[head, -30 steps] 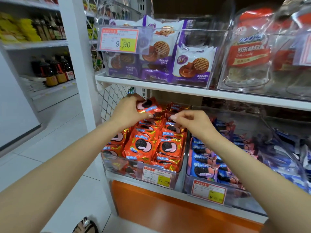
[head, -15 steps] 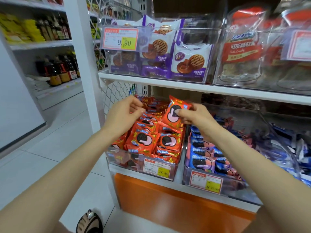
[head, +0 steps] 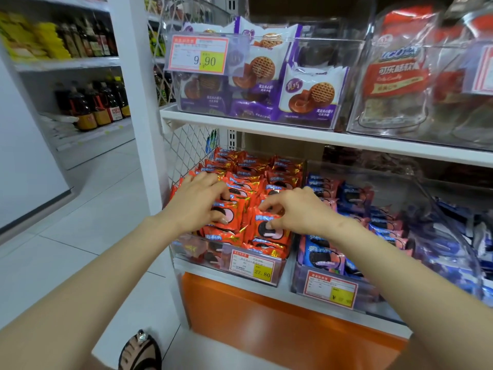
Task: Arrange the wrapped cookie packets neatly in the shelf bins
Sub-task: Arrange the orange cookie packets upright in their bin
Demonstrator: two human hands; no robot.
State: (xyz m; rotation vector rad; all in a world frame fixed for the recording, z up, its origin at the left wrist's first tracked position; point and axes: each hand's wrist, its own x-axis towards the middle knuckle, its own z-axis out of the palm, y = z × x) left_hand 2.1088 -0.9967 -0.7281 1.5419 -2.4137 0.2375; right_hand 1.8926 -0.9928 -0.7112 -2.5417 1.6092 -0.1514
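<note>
Orange packet [head: 269, 229], raised earlier, lies in its bin [head: 197, 249], right hand [head: 297, 212] pinching it.

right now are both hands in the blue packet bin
No, the left hand and the right hand both pinch orange packets, left of the blue packets.

Two hands, left hand [head: 198, 201] and right hand [head: 296, 212], four price tags [head: 198, 54], two lower bins, orange bin [head: 192, 249] and blue bin [head: 368, 295], orange packets [head: 256, 180] and blue packets [head: 352, 193] too many to count.
</note>
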